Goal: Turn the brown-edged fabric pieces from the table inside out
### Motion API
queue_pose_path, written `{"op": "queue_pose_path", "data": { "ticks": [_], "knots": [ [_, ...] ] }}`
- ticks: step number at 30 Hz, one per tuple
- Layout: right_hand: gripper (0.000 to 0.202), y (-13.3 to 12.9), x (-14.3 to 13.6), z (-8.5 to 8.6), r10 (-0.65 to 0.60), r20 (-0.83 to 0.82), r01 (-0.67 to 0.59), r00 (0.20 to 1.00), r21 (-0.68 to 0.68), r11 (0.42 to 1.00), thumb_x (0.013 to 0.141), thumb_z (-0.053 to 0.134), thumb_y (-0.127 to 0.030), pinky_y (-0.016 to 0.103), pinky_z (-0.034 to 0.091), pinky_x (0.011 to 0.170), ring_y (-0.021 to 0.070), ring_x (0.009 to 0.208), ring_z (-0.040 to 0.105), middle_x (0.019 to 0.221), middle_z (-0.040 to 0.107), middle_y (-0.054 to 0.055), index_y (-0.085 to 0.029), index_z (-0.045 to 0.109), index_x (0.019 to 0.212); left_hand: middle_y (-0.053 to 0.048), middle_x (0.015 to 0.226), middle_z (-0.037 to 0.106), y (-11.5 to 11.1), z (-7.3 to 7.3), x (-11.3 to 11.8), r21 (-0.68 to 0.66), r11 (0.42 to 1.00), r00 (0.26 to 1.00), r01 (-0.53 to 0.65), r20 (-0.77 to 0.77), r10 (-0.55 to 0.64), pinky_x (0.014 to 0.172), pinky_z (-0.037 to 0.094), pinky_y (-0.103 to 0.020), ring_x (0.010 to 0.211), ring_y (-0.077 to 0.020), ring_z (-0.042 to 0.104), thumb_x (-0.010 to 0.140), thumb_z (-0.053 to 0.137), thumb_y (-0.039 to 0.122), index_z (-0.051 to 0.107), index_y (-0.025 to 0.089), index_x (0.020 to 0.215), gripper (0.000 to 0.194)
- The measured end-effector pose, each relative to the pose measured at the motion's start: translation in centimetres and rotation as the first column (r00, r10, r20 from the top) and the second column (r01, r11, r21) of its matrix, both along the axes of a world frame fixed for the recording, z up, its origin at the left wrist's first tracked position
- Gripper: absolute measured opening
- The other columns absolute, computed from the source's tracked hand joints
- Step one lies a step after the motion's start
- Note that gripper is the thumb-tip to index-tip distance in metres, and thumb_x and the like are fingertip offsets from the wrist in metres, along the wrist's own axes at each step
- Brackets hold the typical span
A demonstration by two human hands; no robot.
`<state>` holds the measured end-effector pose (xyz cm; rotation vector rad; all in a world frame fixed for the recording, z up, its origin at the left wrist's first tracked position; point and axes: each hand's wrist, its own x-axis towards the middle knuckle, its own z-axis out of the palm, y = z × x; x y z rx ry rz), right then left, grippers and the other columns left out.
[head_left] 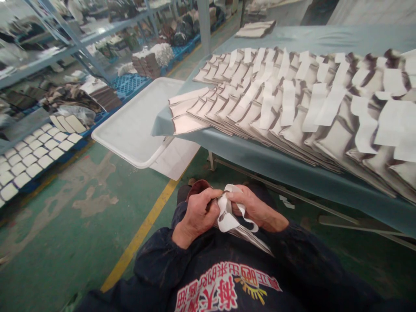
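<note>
Close to my body, my left hand [200, 213] is closed at one end of a thin bundle of folded cloth [252, 239], thumb on top. My right hand [256, 211] pinches a white strip [226, 222] at that same end. The strip loops and curls between both hands, and a loose length hangs over the bundle. Grey-brown edges of the cloth slant down to the right against my dark apron. Fingertips of both hands are partly hidden by the strip. Similar cloth bundles [224, 106] lie overlapped in rows on the table, many with white strips [287, 102] on top.
The blue-covered table [214, 145] stands ahead and to the right. A large white tub [121, 123] sits by its left corner. Stacked pale pieces [35, 149] and shelving [81, 47] line the left side. A yellow line [143, 234] crosses the green floor.
</note>
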<state>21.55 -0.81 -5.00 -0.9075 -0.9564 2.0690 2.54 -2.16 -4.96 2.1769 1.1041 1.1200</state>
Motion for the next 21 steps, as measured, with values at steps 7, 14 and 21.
{"op": "queue_pose_path", "data": {
  "ticks": [7,14,21],
  "knots": [
    [0.041,-1.4,-1.1,0.9,-0.163,-0.107,0.143,0.981,-0.174,0.974,0.074,0.077,-0.048,0.02,0.025,0.038,0.0063,0.04,0.029,0.047,0.04,-0.009,-0.021,0.049,0.063,-0.003,0.073,0.064,0.1,-1.3,0.6,0.107,0.994,0.994,0.037,0.102,-0.048,0.059,0.048,-0.029,0.061,-0.0157,0.057,0.103,0.042,0.027,0.063,0.019,0.113,0.025],
    [0.061,-0.9,-1.6,1.8,-0.161,-0.144,0.119,0.976,-0.263,0.957,0.078,0.073,-0.068,0.021,0.028,0.035,0.0064,0.035,0.027,0.042,0.034,-0.009,-0.023,0.039,0.056,-0.005,0.078,0.067,1.3,-1.8,1.6,0.207,0.977,0.995,0.048,0.078,-0.066,0.062,0.05,-0.03,0.065,-0.017,0.061,0.102,0.045,0.025,0.062,0.018,0.118,0.025],
    [0.052,0.0,0.7,3.1,-0.067,0.106,0.057,0.992,0.094,0.994,0.076,0.078,-0.063,0.02,0.031,0.044,0.0077,0.047,0.037,0.054,0.045,-0.006,-0.02,0.051,0.066,-0.009,0.099,0.078,0.2,0.8,1.5,0.244,0.97,0.999,0.009,0.031,-0.017,0.077,0.061,-0.03,0.084,-0.0187,0.075,0.095,0.051,0.013,0.056,0.019,0.127,0.033]
  ]
}}
